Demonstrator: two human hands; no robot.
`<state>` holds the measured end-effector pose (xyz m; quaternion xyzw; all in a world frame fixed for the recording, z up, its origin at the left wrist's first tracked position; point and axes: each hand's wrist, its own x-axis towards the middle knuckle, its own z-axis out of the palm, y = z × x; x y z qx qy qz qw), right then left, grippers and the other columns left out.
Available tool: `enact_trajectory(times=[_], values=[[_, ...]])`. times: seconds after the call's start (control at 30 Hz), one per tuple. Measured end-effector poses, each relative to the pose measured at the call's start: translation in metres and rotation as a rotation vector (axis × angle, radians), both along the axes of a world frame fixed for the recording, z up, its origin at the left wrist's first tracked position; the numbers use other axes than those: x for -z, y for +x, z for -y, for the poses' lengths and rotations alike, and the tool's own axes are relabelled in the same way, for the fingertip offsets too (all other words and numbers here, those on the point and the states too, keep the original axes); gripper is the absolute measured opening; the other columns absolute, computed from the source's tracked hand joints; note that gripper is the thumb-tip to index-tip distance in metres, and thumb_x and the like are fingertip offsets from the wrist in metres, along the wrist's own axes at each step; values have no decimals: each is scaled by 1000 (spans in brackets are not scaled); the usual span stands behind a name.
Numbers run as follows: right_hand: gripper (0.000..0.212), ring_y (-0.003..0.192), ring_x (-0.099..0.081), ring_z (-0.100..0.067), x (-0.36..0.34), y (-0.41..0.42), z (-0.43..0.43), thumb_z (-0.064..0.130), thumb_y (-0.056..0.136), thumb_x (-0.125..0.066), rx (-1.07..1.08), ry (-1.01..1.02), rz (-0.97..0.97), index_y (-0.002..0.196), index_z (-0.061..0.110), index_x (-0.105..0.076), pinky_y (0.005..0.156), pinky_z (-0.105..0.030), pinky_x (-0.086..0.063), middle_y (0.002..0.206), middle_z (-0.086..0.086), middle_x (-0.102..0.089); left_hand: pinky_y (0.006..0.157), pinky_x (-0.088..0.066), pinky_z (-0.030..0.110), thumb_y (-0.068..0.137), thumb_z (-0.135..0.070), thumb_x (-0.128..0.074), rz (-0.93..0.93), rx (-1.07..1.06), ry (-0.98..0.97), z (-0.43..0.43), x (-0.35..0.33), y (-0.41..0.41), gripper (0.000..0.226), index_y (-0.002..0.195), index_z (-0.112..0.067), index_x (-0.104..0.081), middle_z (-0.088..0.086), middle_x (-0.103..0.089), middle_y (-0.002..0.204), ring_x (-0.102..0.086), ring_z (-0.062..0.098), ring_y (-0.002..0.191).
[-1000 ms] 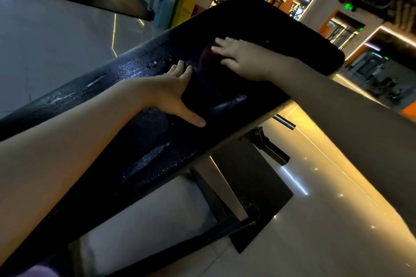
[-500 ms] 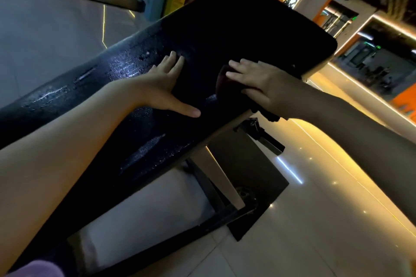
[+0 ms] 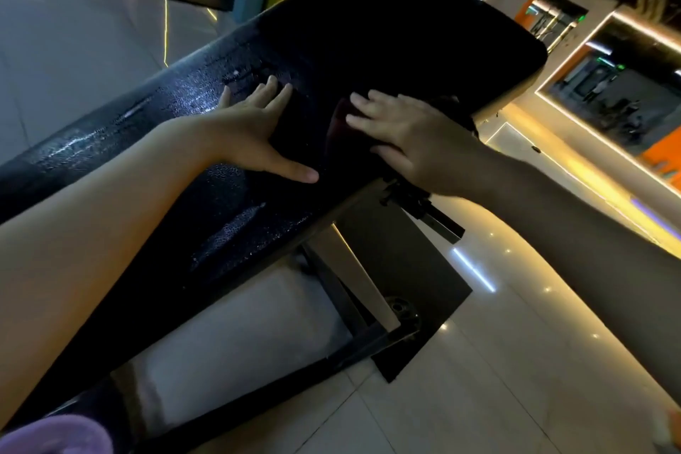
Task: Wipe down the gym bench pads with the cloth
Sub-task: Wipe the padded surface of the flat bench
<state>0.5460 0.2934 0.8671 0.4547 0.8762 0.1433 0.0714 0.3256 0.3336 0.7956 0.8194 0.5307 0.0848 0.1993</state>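
- My right hand [image 3: 416,144] has dragged the dark cloth [image 3: 338,120] from mid-pad across to the right edge of the bench pad [image 3: 387,29]. Its fingers lie flat and press the cloth down without gripping it.
- My left hand [image 3: 254,125] stays braced on the pad, fingers spread and relaxed.
- A wet sheen [image 3: 199,96] shows beside my left hand. The far end looks dull, so I judge it is probably still to wipe.

The wet-streaked black bench pad [image 3: 387,29] bears a dark cloth [image 3: 339,120] under the right hand [image 3: 416,138], left hand [image 3: 254,125] beside.
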Motion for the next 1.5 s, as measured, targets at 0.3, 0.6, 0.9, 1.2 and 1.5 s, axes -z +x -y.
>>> enact_trajectory(times=[0.3,0.6,0.9,1.2,1.5], values=[[50,147,-9,-16,14,-65,-69,27,104,-32,108,68,77,151,20,-21,117,-31,-6,161,-1,-10,118,16,52,40,-90,-47,-17,-27,13,-9,7,2,152,152,-14,22,4,23,161,15,15,149],[53,147,0,-11,5,-31,-13,18,101,-40,-40,-134,89,150,19,-22,114,-22,5,160,2,-6,118,16,48,36,-91,-46,-4,-19,-17,-8,18,-12,155,152,-13,21,2,26,159,16,13,148],[51,148,-5,-15,22,-73,-57,25,102,-35,9,-33,79,151,22,-22,117,-33,0,160,1,-12,119,14,49,28,-94,-41,12,-14,-3,-10,23,-11,161,151,-12,22,4,28,159,20,14,147],[53,145,3,-6,14,-46,-15,15,100,-40,-68,-179,36,150,18,-22,114,-21,4,160,6,-4,120,12,47,30,-93,-41,40,-38,-22,-5,28,-15,160,152,-10,20,4,28,159,22,15,147],[52,147,2,-12,25,-65,-43,22,102,-35,-52,-117,57,151,23,-18,117,-29,3,161,4,-1,120,11,47,32,-93,-41,57,-31,2,-5,33,-16,158,151,-10,22,6,30,157,24,17,146]])
